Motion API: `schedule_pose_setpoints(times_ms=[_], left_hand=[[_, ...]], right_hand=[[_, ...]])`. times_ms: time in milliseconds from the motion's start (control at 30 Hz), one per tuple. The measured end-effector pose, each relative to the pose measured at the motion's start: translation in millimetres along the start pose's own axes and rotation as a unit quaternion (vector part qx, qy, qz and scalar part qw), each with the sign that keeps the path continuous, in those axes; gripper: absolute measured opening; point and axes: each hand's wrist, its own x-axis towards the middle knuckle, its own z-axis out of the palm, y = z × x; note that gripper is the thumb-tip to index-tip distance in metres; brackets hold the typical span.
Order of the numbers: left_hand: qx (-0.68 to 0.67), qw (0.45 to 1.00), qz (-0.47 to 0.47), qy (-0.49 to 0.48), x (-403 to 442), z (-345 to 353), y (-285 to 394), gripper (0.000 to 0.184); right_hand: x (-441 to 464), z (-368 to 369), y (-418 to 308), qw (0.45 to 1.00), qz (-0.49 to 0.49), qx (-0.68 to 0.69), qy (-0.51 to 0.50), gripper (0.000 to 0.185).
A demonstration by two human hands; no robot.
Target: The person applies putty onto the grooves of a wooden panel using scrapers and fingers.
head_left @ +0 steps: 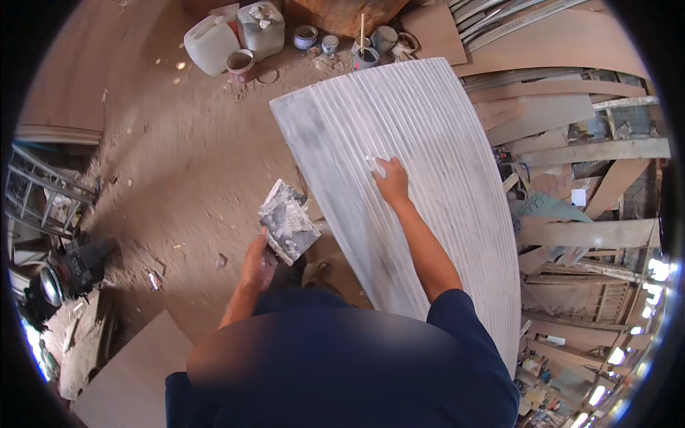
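Observation:
My left hand [255,265] grips a small flat board [289,221] by its lower left side, and thick white putty is smeared over its face. To the right, my right hand [392,180] is closed on a small putty scraper [377,167], its pale edge at the surface of a long ribbed panel [428,143]. White and grey streaks run along the panel's ridges. A smoother grey strip [314,143] lies along its left side. My fingers hide most of the scraper.
At the back stand plastic jugs [211,48], a paint pot [240,65] and a can with a stick [366,58]. Wooden boards and strips [592,151] crowd the right. On the left are metal frames [50,189] and a black machine [78,267] on the dusty floor [185,157].

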Motion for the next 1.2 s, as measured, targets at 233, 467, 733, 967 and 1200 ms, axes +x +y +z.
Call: schedule_pose_setpoints(times_ms=[233,467,733,967,1200], left_hand=[[0.028,0.999,-0.002,-0.044,27.6,33.7,44.7,0.046],[0.062,0.991,-0.077,-0.085,56.6,43.5,42.6,0.049],[0.066,0.984,-0.106,-0.128,65.9,72.7,18.9,0.051],[0.082,0.979,-0.097,-0.162,30.0,71.2,-3.2,0.047],[0.073,0.976,-0.082,-0.188,-38.8,38.5,-42.3,0.045]], right_hand=[[27.4,34.7,0.0,0.996,0.056,-0.025,0.065,0.029],[-25.0,18.0,-41.7,0.948,0.147,0.276,0.068,0.022],[-148.3,20.8,-137.7,0.98,-0.014,0.142,0.135,0.03],[-217.4,8.1,-151.3,0.994,0.008,0.057,0.097,0.045],[-310.6,8.1,-164.0,0.981,-0.003,0.006,0.193,0.042]])
